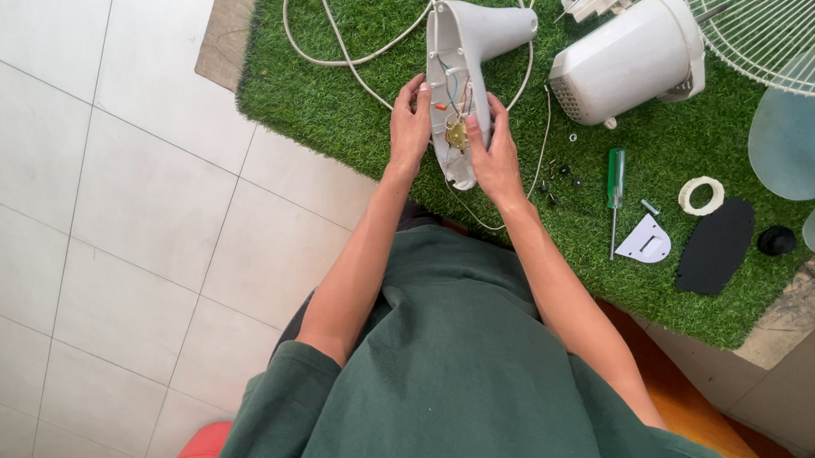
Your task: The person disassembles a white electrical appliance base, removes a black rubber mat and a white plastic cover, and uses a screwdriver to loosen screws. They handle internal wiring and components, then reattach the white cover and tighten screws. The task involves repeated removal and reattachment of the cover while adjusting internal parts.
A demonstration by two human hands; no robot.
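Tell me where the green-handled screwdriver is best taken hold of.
Probably by the green handle of the screwdriver, coming from above: it lies flat on the grass mat, handle away from the person, thin shaft toward them, with open mat on both sides.

Both hands (pixel 410 129) (pixel 496 154) grip opened fan base (pixel 462 65); screwdriver (pixel 615 181) nearby

My right hand (pixel 495 154) covers the lower right edge of the open grey housing (pixel 461 70), and the wiring and small brass part inside it are too small to identify. The wire fan guard (pixel 793 46), the translucent blue blade (pixel 809 157) and the white cable (pixel 345 33) are cut off by the frame edges. The small dark parts (pixel 556 177) on the green mat (pixel 339 109) are too small to tell apart.
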